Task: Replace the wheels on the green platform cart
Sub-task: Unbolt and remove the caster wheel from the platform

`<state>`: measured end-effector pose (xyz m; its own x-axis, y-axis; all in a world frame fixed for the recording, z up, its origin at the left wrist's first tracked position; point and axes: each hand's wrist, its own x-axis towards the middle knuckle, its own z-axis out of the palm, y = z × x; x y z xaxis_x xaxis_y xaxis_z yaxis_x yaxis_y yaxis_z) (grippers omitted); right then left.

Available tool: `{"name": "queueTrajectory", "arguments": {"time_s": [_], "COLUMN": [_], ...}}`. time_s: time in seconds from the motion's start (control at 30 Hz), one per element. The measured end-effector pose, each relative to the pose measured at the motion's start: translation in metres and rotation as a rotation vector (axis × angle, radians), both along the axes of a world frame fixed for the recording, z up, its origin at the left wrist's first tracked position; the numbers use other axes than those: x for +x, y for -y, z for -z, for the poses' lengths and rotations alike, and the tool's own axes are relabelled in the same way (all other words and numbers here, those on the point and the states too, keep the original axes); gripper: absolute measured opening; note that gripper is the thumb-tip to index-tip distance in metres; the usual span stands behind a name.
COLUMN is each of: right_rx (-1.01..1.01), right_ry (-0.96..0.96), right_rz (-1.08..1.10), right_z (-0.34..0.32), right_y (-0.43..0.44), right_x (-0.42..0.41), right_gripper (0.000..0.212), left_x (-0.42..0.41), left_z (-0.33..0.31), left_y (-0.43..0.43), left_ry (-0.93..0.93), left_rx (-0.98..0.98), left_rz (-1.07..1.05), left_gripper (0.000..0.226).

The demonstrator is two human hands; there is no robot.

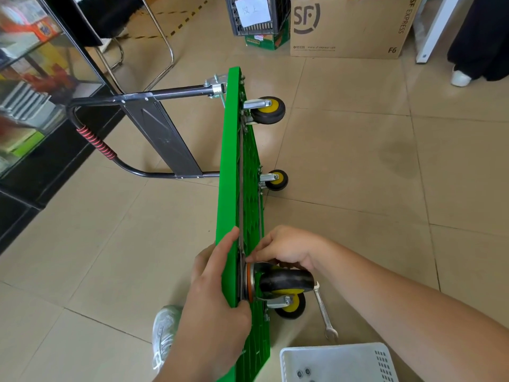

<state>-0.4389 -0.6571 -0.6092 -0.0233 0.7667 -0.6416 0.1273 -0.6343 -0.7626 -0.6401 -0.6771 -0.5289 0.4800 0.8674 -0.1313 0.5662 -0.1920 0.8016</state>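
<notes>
Green platform cart stands on edge on the floor, long axis running away, wheels facing right. Left hand grips the near deck edge. Right hand is nearer the caster, fingers curled on it. Wrench lies just right.

Pale beige tiles cover the floor, crossed by thin grout lines and evenly lit. A glass-fronted cabinet with a black base stands at left, with a chrome-legged chair behind it. At the back sit a cardboard box, a dark crate and a white post.
</notes>
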Motion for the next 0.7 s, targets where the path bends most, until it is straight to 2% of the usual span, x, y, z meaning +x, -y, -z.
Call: {"name": "queueTrajectory", "arguments": {"time_s": [0.07,0.17,0.27,0.37,0.4,0.47,0.57,0.7], "right_rx": [-0.034,0.003,0.048,0.038,0.044,0.066,0.075,0.003], "right_ry": [-0.019,0.015,0.047,-0.019,-0.025,0.045,0.09,0.047], "right_rz": [-0.002,0.012,0.022,0.075,0.087,0.064,0.03,0.021], "right_z": [0.0,0.003,0.008,0.007,0.008,0.01,0.008,0.001], "right_y": [0.0,0.0,-0.001,0.0,0.001,0.001,-0.001,-0.002], "right_x": [0.002,0.0,-0.004,-0.003,-0.002,-0.003,-0.008,-0.006], "right_gripper": [0.039,0.007,0.019,0.005,0.01,0.013,0.007,0.022], "left_x": [0.0,-0.001,-0.001,-0.001,-0.001,-0.001,-0.001,-0.001], "left_z": [0.0,0.002,0.003,0.002,0.002,0.002,0.002,0.001], "left_y": [0.0,-0.001,-0.001,-0.001,-0.001,-0.001,-0.001,0.0], "left_ry": [-0.002,-0.007,-0.003,-0.003,-0.001,0.005,0.007,0.008], "left_rx": [0.002,0.008,0.001,-0.003,-0.004,-0.002,0.0,0.002], "left_rz": [0.001,0.003,0.001,0.005,0.006,0.004,0.004,0.008], "left_gripper": [0.111,0.111,0.112,0.114,0.114,0.113,0.112,0.112]}}
